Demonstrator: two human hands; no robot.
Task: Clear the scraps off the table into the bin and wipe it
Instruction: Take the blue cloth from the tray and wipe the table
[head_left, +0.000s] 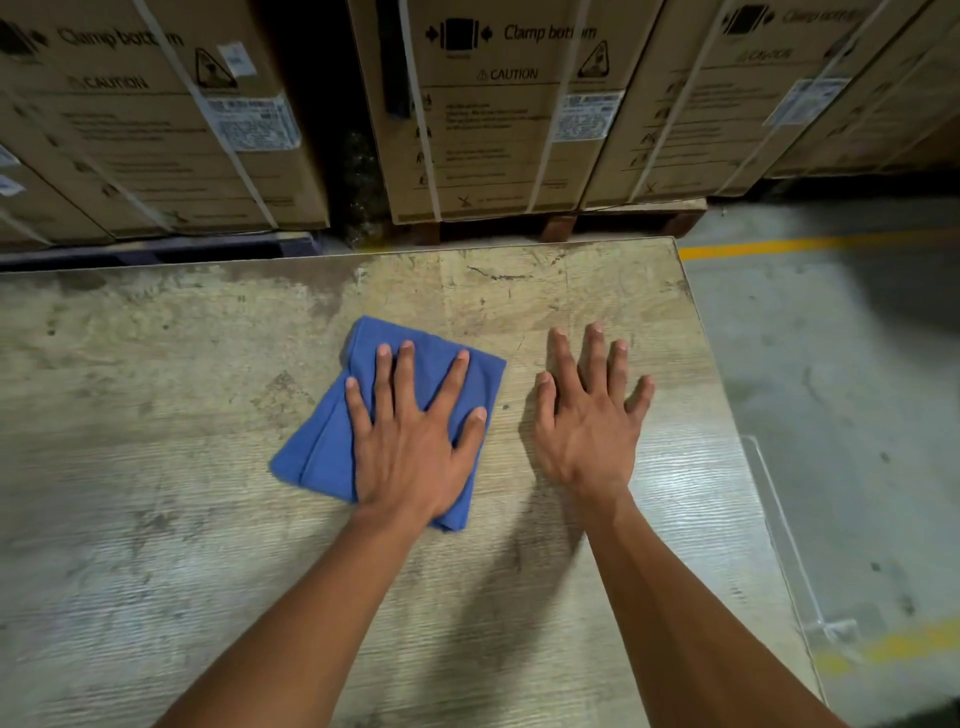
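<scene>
A folded blue cloth (322, 447) lies on the worn wooden table (156, 467), near its middle. My left hand (410, 441) presses flat on the cloth with fingers spread, covering its right half. My right hand (589, 415) rests flat on the bare tabletop just right of the cloth, fingers apart, holding nothing. I see no scraps on the visible tabletop and no bin that I can make out.
Large strapped cardboard boxes (493, 114) on pallets stand right behind the table's far edge. The table's right edge (727, 415) drops to a concrete floor with yellow lines (769, 247). A clear plastic piece (779, 530) sits by that edge.
</scene>
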